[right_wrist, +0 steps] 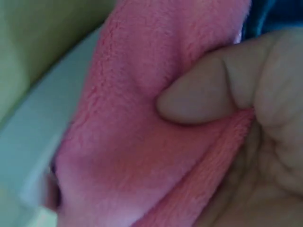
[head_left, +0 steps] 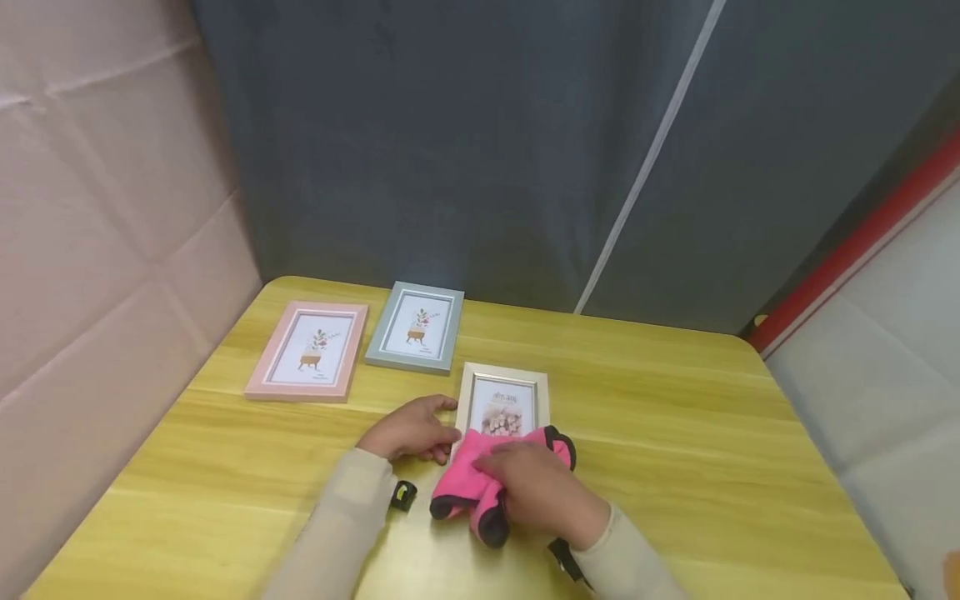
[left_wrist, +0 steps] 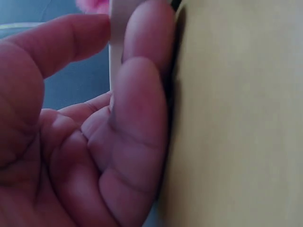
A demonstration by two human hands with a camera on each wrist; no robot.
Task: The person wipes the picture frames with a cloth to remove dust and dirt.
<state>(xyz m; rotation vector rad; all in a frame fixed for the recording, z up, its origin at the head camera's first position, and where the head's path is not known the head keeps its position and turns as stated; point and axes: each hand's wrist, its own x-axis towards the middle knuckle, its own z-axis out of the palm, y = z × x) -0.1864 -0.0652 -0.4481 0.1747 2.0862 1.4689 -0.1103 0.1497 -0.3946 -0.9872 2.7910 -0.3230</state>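
A cream picture frame (head_left: 542, 400) with a flower print lies near the middle of the table. My left hand (head_left: 412, 429) grips its left edge; in the left wrist view the thumb meets the frame's side (left_wrist: 116, 52) and the fingers curl at its underside. In my right hand (head_left: 543, 492) is a fluffy pink cloth (head_left: 459, 479) with black trim, bunched over the lower part of the frame and hiding it. The right wrist view shows my thumb pressed into the folded cloth (right_wrist: 118, 118).
A pink picture frame (head_left: 258, 379) and a grey-blue picture frame (head_left: 384, 327) lie flat at the table's back left, both with plant prints. Behind the wood-grain table (head_left: 675, 400) stands a dark grey panel (head_left: 450, 150). Pale sheeting (head_left: 97, 233) hangs at the left.
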